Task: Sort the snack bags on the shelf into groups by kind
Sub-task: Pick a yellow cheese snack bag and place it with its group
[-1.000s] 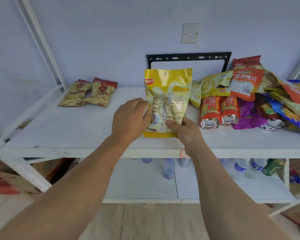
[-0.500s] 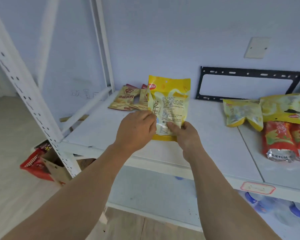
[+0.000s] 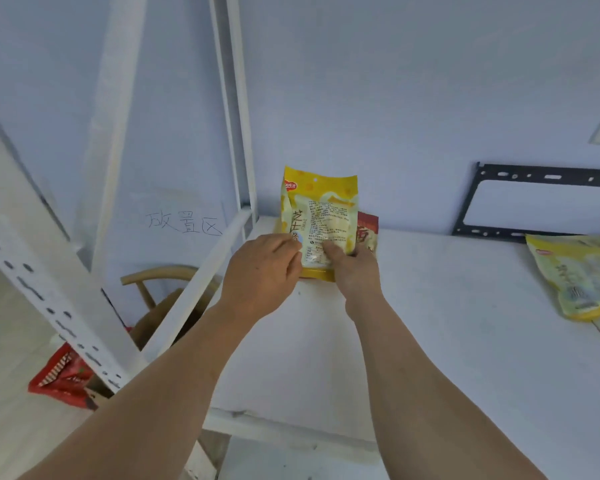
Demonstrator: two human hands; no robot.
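both hands, left hand [image 3: 262, 268] and right hand [image 3: 352, 268], pinch the yellow bag [image 3: 321, 216] upright over the shelf [image 3: 447, 323], 12 o'clock. lay it flat beside the red bag [image 3: 368, 228], not overlapping.

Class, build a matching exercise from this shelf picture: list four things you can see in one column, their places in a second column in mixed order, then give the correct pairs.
Things:
1. yellow snack bag
2. red-brown bag
3. second yellow bag
4. black metal bracket

Places:
A. leaning on the wall at the back of the shelf
B. lying flat at the right edge of the view
C. held upright by the left hand and right hand
D. partly hidden behind the held bag

Pairs: 1-C, 2-D, 3-B, 4-A
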